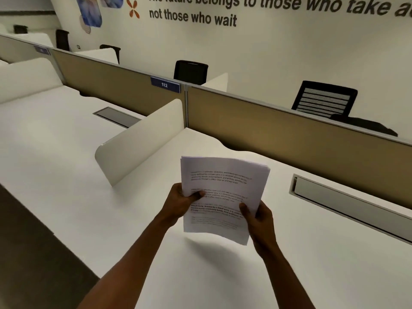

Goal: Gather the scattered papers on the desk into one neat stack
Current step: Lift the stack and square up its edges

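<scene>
A sheaf of white printed papers [223, 181] is held in the air above the white desk [223, 275], tilted with the text facing me. My left hand [181, 200] grips its left edge, thumb on the top sheet. My right hand [258, 216] grips the lower right edge, thumb on the front. The sheets' top edges are slightly fanned and uneven. A soft shadow lies on the desk below the sheaf. No loose sheets show on the desk.
A white side divider [142, 141] stands to the left of the papers. A tan partition [289, 134] with a blue "112" tag [165, 85] runs along the back. A cable tray slot [347, 204] sits at right. Black chairs [323, 99] stand beyond.
</scene>
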